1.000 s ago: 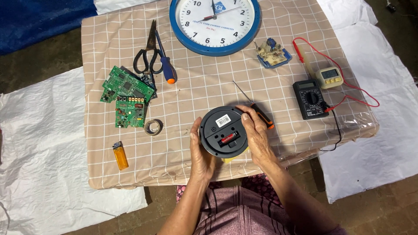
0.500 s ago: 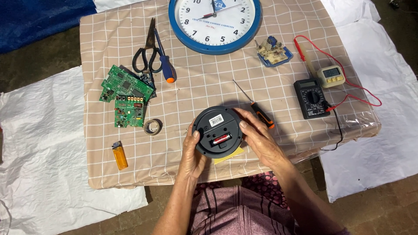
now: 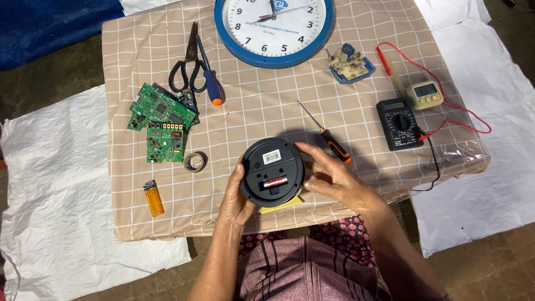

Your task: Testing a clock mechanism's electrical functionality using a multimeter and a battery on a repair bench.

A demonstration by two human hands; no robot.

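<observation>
One battery (image 3: 275,181) in round black clock back (image 3: 271,173), left hand (image 3: 234,195) cupping, right hand (image 3: 334,178) beside

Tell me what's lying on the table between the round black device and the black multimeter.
In the head view, an orange-handled screwdriver lies between the round black device and the black multimeter.

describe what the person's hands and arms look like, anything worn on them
Both the left hand and right hand are bare: no gloves, rings, watch or bracelets visible. The forearms are uncovered, no sleeves in view. Below them shows pink patterned clothing.
</observation>
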